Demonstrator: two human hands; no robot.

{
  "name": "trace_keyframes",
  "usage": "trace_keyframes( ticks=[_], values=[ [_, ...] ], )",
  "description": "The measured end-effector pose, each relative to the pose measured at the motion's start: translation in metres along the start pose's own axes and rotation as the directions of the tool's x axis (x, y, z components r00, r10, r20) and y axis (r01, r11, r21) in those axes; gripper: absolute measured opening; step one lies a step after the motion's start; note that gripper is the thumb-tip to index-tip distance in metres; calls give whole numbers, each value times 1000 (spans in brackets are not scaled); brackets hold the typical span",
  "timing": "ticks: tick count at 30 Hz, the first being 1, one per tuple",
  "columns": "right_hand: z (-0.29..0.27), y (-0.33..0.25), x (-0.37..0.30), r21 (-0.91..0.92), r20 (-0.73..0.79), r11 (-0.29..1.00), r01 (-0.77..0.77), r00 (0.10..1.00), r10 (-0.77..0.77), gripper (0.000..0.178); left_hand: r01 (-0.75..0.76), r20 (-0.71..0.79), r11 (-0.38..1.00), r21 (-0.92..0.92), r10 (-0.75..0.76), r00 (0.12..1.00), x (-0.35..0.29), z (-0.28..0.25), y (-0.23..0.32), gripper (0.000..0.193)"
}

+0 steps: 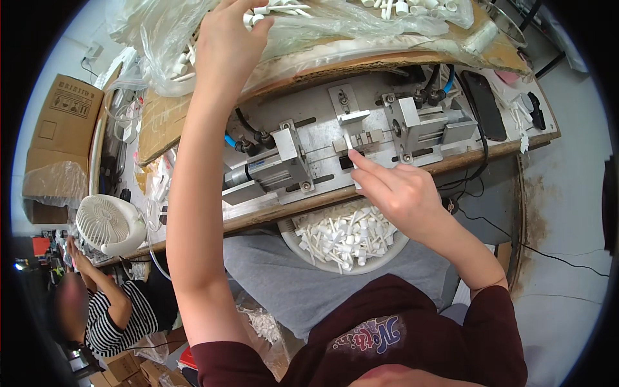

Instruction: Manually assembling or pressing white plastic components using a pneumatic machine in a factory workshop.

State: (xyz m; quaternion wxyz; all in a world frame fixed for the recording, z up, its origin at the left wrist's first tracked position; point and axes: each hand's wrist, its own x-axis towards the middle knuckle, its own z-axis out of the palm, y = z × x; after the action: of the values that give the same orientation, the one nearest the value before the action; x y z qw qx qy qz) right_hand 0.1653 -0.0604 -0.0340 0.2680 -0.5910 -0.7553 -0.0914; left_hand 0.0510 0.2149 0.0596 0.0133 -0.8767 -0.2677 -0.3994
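Note:
My left hand (227, 45) reaches up into a clear plastic bag (322, 22) of small white plastic parts at the far edge of the bench, its fingers closed around a few of them. My right hand (396, 193) pinches a small white plastic piece (349, 143) and holds it at the middle slot of a grey metal pneumatic fixture (342, 138) bolted to the bench. A round white bowl (348, 237) full of several white plastic parts rests in my lap just under the bench edge.
A black phone (485, 103) lies at the right of the wooden bench (451, 161). A small white fan (109, 222) stands at the left, with cardboard boxes (64, 122) behind it. Another person in a striped top (109, 316) sits at the lower left.

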Motion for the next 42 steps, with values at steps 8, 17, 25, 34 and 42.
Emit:
trace_keyframes(
  ticks=[8, 17, 25, 34, 42],
  values=[
    [3, 2, 8, -53, -15, 999, -3, 1000, 2, 10, 183, 90, 973, 141, -197, 976, 19, 44, 0, 39],
    [6, 4, 5, -29, -9, 998, -51, 999, 51, 19, 76, 214, 996, 54, -86, 973, 7, 21, 0, 20],
    [5, 5, 5, 86, -60, 995, -48, 997, 54, 24, -35, 50, 995, 97, 31, 998, -12, 17, -2, 26],
    [-23, -12, -5, 349, 116, 937, 0, 992, -43, 29, 241, 209, 970, 31, -242, 947, -12, -12, 19, 32],
    [-18, 2, 19, 665, 30, 711, -231, 959, 283, 36, 332, 218, 832, -444, -258, 941, -27, -31, 36, 27]
  ],
)
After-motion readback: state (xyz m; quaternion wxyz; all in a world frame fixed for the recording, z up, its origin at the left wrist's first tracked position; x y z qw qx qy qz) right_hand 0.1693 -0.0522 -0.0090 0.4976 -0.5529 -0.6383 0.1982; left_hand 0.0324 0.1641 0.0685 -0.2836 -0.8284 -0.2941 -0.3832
